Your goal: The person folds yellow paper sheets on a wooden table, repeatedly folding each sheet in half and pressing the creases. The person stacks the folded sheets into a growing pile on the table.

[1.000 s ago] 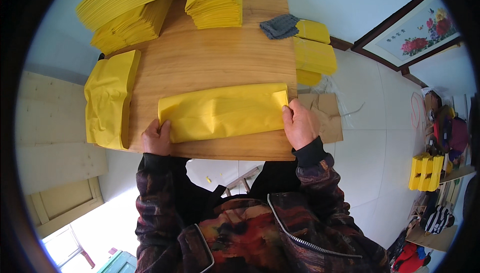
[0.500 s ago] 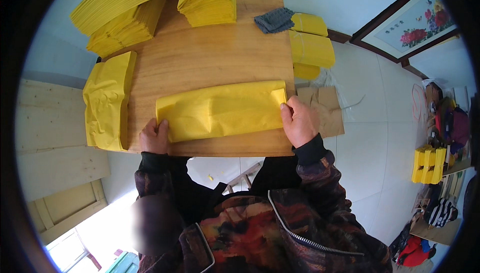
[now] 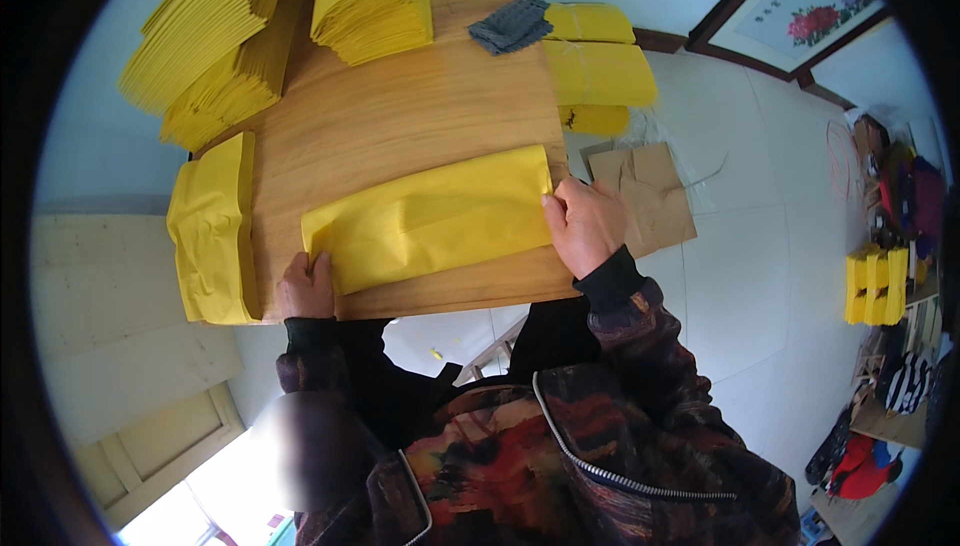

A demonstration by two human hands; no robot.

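- Hands sit at the two short ends of a long yellow paper sheet point(image 3: 432, 218) that lies flat on the wooden table point(image 3: 420, 116), close to its near edge and slanting up toward the right.
- Left hand point(image 3: 306, 288) rests at the sheet's left end near the table's near edge, fingers curled together and pressing down on the paper's corner; whether the thumb is under the paper cannot be told.
- Right hand point(image 3: 586, 226) is at the sheet's right end, at the table's right edge, fingers bent and bunched, their tips pinching or pressing the paper's edge; the exact grip is hidden by the knuckles.
- Sheet looks like thin matte paper, folded into a long band, with soft creases and slight ripples across its face.
- Table is pale wood with a clear lengthwise grain, smooth and bare around the sheet.
- A stack of folded yellow paper point(image 3: 212, 231) hangs over the table's left edge, just beside the left hand.
- Tall fanned piles of yellow sheets point(image 3: 215, 41) fill the far left corner, and a squarer pile point(image 3: 372, 1) stands at the far edge.
- A grey knitted cloth point(image 3: 510, 26) lies at the far right corner, touching more yellow bundles point(image 3: 598, 71) beyond the right edge.
- Brown paper pieces point(image 3: 650, 191) lie on the white tiled floor, near the right hand.
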